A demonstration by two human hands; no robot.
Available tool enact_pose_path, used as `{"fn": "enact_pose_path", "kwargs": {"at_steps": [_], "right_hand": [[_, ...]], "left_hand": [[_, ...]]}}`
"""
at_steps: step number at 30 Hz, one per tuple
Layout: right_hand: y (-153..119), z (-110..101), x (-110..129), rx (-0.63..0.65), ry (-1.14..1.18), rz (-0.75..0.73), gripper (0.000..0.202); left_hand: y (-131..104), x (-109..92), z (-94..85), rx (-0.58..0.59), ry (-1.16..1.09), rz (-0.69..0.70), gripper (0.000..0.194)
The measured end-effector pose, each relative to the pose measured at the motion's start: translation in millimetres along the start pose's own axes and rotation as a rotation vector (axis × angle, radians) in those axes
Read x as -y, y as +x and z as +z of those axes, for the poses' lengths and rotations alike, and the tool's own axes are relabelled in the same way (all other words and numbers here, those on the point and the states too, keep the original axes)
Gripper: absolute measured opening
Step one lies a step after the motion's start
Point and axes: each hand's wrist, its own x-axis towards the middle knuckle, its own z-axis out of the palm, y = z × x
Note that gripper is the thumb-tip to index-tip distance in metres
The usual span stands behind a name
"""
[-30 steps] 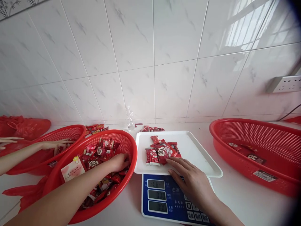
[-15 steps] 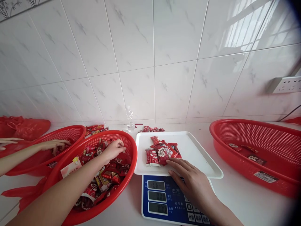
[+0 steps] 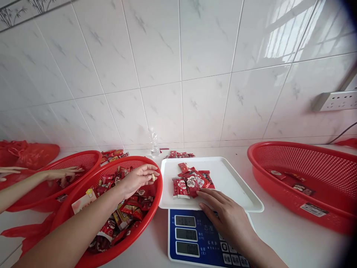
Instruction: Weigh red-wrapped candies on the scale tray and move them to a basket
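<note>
My left hand (image 3: 139, 180) is over the near edge of a red basket (image 3: 158, 201) of wrapped snack packets (image 3: 132, 208). Between its thumb and fingers is a small gold-coloured candy (image 3: 153, 177), partly hidden. My right hand (image 3: 223, 206) rests with fingers stretched out over the front rim of a white tray (image 3: 237, 182), its fingertips at a small pile of red packets (image 3: 192, 182). Under the tray stands a blue scale (image 3: 181, 227) with three small displays.
At right stands another red basket (image 3: 273, 201) with a few packets. Further left, another person's hand (image 3: 63, 175) reaches into a red basket (image 3: 95, 158). A clear bottle (image 3: 154, 143) and loose packets (image 3: 181, 154) are by the tiled wall. A card (image 3: 83, 200) lies in my basket.
My left hand has moved right to the basket's rim, and the gold-coloured candy now shows in its fingers. My right hand has stayed in place.
</note>
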Motion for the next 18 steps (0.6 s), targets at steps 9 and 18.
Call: {"fn": "enact_pose_path", "kwargs": {"at_steps": [9, 18], "right_hand": [[-0.1, -0.3, 0.5, -0.003, 0.004, 0.004, 0.028], [0.3, -0.2, 0.0, -0.010, -0.006, -0.005, 0.029]], "left_hand": [[0.3, 2.6, -2.1, -0.046, 0.182, 0.044, 0.042], [1.2, 6.5, -5.4, -0.066, 0.306, 0.046, 0.033]]}}
